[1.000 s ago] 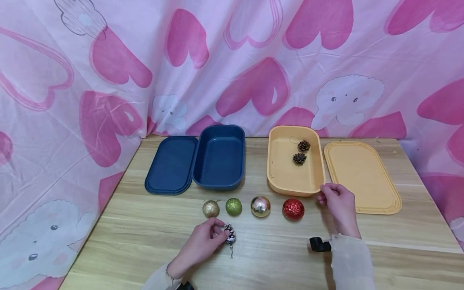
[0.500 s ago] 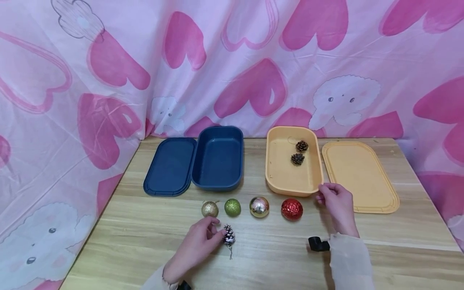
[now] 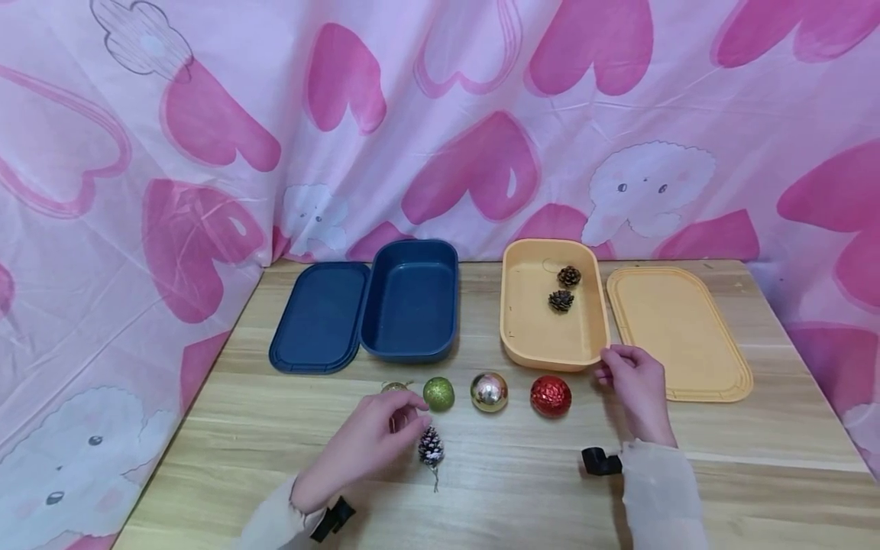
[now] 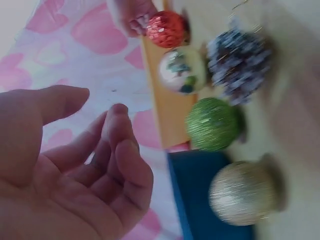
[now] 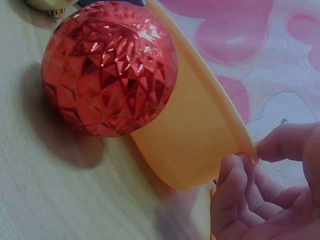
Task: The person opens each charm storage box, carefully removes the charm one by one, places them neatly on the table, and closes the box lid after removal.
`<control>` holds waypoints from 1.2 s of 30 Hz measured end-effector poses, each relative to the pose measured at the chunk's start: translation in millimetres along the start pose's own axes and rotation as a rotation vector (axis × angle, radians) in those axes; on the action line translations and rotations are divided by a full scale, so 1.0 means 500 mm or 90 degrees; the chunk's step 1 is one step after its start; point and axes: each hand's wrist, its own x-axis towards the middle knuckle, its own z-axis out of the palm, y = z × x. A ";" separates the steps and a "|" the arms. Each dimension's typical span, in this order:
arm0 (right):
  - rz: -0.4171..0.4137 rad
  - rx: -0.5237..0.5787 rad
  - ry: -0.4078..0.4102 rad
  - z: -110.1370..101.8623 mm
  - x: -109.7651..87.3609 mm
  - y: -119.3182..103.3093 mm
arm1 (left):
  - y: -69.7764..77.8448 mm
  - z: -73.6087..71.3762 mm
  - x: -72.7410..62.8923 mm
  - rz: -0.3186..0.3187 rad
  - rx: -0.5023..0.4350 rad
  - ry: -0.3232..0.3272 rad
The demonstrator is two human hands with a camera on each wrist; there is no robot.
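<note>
My left hand [image 3: 364, 441] hovers over the table with relaxed fingers and nothing between thumb and fingertips. It partly covers a gold glitter ball [image 4: 245, 194]. A frosted pinecone [image 3: 431, 447] with a wire stem lies beside its thumb, and a green glitter ball [image 3: 439, 393] sits just past the fingertips. Over on the right, my right hand [image 3: 634, 386] pinches the near right corner of the yellow box [image 3: 505, 321] between thumb and fingers. Two brown pinecones [image 3: 561, 300] rest inside that box. A red faceted ball [image 5: 110, 70] stands close to its front wall.
A shiny gold ball [image 3: 489, 392] sits between the green and red ones. Toward the back left stand a dark blue box [image 3: 412, 305] and its flat blue lid [image 3: 319, 317]. The yellow lid [image 3: 681, 332] lies right of the yellow box. A pink heart-print curtain [image 3: 467, 153] hangs behind.
My left hand has let go of the frosted pinecone, then risen and shifted slightly forward and left, now covering much of the gold glitter ball. My right hand keeps its grip on the box corner.
</note>
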 end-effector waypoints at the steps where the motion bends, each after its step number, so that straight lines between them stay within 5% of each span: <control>1: -0.002 -0.001 0.000 0.000 0.000 0.000 | 0.006 -0.007 0.008 0.010 0.002 -0.006; 9: 0.003 0.002 -0.004 0.002 0.002 0.001 | 0.042 -0.059 0.084 0.116 0.076 0.026; 17: 0.009 -0.004 -0.001 0.001 0.004 0.002 | 0.071 -0.090 0.153 0.143 0.108 0.049; 31: 0.001 -0.016 -0.005 0.000 -0.001 -0.001 | 0.093 -0.063 0.255 0.153 0.051 0.067; 36: -0.001 -0.009 -0.008 0.000 0.000 0.000 | 0.106 -0.042 0.308 0.140 0.019 0.044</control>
